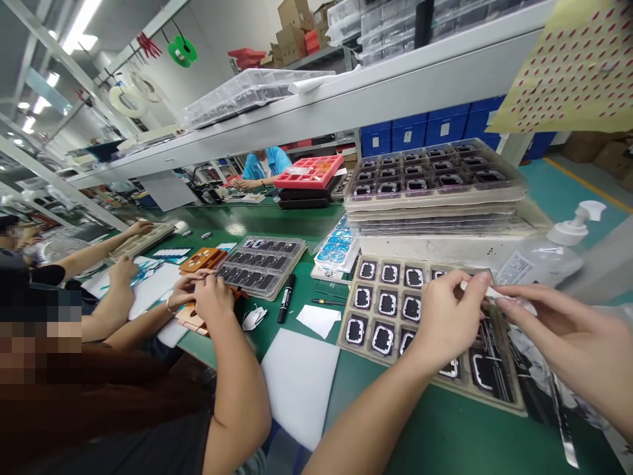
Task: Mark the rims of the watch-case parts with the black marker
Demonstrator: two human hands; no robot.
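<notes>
My left hand is over the right half of a beige tray, thumb and forefinger pinched on a small white piece. From the right, my right hand meets it, its thumb and fingers closed on the same white piece. Whether this is cloth, paper or a finger cover I cannot make out. Rows of dark square parts with white frames fill the tray's pockets. Dark strips and tweezers lie at its right end, partly under my hands. Another pair of metal tweezers points down beside the tray.
Behind the tray rises a stack of filled plastic trays. A pump bottle stands at right. Left of the tray are a white sheet, a black marker and another filled tray. Co-workers' hands work farther left.
</notes>
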